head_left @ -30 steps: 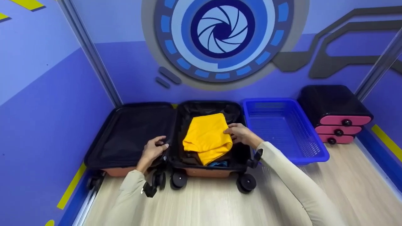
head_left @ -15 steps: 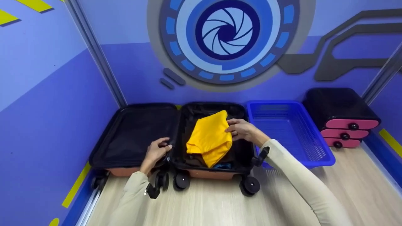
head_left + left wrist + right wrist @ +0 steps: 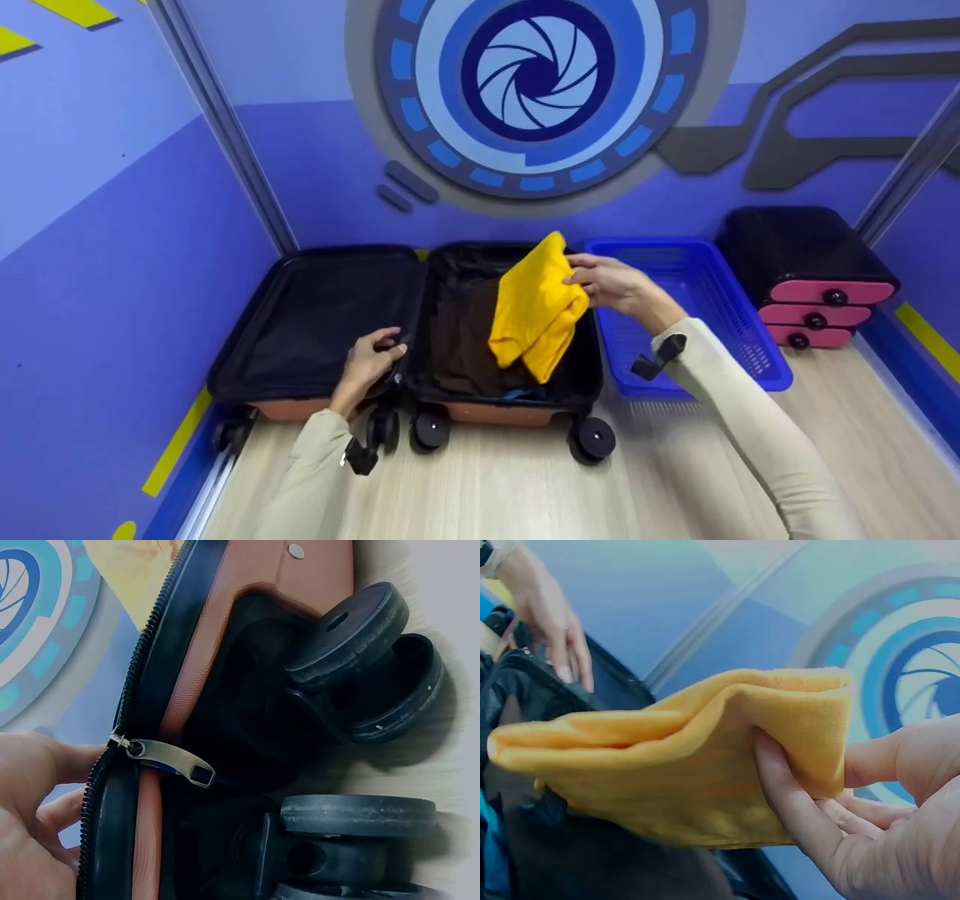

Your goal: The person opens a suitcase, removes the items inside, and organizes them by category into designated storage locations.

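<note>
My right hand [image 3: 615, 285] pinches the edge of a folded yellow cloth garment [image 3: 536, 307], thumb on one face and fingers on the other in the right wrist view. The garment is lifted and tilted over the right half of an opened suitcase [image 3: 501, 414]. A dark brown garment [image 3: 465, 337] lies beneath it in that half, with a bit of blue fabric [image 3: 525, 393] near the front. My left hand [image 3: 367, 367] rests with relaxed fingers at the inner edge of the left half [image 3: 322, 315], beside the zipper pull [image 3: 172, 757].
A blue plastic basket [image 3: 750, 384] stands right of the suitcase, partly under my right arm. Beyond it sits a black cabinet [image 3: 810, 244] with pink drawers. Suitcase wheels [image 3: 592, 440] stick out toward me. Painted walls [image 3: 315, 172] close off the back and sides.
My right hand has raised the yellow garment and carried it rightward, tilting it and uncovering more of the brown garment. The left hand has stayed at the suitcase edge.
</note>
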Motion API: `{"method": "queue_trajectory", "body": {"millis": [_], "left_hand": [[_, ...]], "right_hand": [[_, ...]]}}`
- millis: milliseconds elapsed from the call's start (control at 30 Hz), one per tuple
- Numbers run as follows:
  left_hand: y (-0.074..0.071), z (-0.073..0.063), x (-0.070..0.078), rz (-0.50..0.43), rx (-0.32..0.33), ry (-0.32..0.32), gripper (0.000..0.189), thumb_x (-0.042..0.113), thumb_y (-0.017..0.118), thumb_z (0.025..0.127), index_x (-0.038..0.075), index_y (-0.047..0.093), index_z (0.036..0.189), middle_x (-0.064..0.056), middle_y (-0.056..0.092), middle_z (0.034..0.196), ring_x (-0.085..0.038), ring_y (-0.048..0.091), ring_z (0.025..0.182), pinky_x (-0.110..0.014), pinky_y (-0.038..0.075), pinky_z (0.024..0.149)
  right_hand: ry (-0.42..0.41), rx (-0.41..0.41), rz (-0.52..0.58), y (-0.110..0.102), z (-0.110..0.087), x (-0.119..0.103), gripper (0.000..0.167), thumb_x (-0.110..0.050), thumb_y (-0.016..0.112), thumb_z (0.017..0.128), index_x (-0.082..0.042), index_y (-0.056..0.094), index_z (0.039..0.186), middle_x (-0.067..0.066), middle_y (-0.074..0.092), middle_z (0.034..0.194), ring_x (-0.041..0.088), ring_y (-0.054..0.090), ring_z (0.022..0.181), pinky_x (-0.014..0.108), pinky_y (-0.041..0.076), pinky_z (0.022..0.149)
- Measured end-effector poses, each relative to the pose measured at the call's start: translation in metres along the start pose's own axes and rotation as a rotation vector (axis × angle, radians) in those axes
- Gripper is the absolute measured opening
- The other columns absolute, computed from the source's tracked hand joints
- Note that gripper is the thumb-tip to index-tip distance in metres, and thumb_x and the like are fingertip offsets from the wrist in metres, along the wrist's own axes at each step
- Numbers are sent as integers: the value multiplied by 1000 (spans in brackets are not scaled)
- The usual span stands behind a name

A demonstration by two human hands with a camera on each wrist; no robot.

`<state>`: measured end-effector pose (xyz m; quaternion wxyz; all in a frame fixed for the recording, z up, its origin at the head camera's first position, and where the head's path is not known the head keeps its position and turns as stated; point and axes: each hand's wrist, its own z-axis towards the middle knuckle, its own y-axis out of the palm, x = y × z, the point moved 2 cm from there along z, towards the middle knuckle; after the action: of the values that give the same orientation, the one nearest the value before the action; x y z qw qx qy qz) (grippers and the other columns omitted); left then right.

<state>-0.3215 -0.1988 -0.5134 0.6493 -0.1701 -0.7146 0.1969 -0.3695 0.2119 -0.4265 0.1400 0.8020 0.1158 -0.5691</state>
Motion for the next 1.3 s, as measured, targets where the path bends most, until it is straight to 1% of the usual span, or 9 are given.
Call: {"method": "queue_trajectory", "body": {"millis": [233,533,700,800,933,1000,1067,1167,1300], "left_hand": [[-1,4,0,35,3,13,41,16,72,97,6,69,137,-19,71,126,-32,70,106,-41,55,93],[0,3,-4,33,18,24,41,15,72,96,6,69,136,-19,72,125,-38,66,118,-51,48,106],[0,2,-6,26,26,24,40,14,72,96,6,70,135,-19,72,124,-37,68,115,-49,50,103],[1,2,-7,26,34,20,40,14,73,96,6,70,135,-18,73,124,-36,68,113,-49,50,103],[1,2,-5,26,29,28,41,14,72,96,6,69,136,-20,72,125,-38,64,121,-52,45,109],[1,2,-4,22,23,35,41,14,72,96,5,69,136,-20,71,125,-40,62,124,-54,44,110],[1,2,-4,19,26,39,41,14,72,96,5,69,135,-20,72,125,-40,62,124,-54,43,111],[2,1,-4,25,35,44,40,14,73,95,5,70,133,-20,73,123,-40,62,124,-54,42,111],[1,1,-6,27,47,46,40,15,74,94,5,71,132,-19,73,120,-38,65,118,-50,45,107]], "right_hand": [[-30,26,103,-41,-25,-8,62,1,50,106,-3,26,163,-2,73,103,12,73,82,27,60,74],[-171,-57,225,-105,-61,-9,37,5,41,108,-16,55,134,4,72,114,15,72,92,28,60,80],[-166,-45,284,-138,-74,5,36,3,40,109,-18,58,132,6,72,116,16,73,95,29,61,79],[-121,-3,257,-157,-78,22,35,1,43,109,-17,50,138,4,73,116,16,73,95,30,62,78],[-27,66,186,-178,-80,51,56,0,45,109,-9,24,160,-1,74,111,14,73,91,30,62,77],[18,95,157,-184,-81,64,68,0,45,109,-3,7,166,-4,74,109,13,73,90,30,61,77],[45,115,145,-188,-81,74,73,0,46,108,-1,1,166,-6,73,107,12,72,90,30,61,78],[32,113,162,-188,-82,78,69,0,47,108,-3,8,166,-7,72,108,12,71,92,30,61,78],[-49,78,225,-182,-82,67,47,1,46,108,-15,38,152,-2,73,113,14,72,94,30,62,79]]}}
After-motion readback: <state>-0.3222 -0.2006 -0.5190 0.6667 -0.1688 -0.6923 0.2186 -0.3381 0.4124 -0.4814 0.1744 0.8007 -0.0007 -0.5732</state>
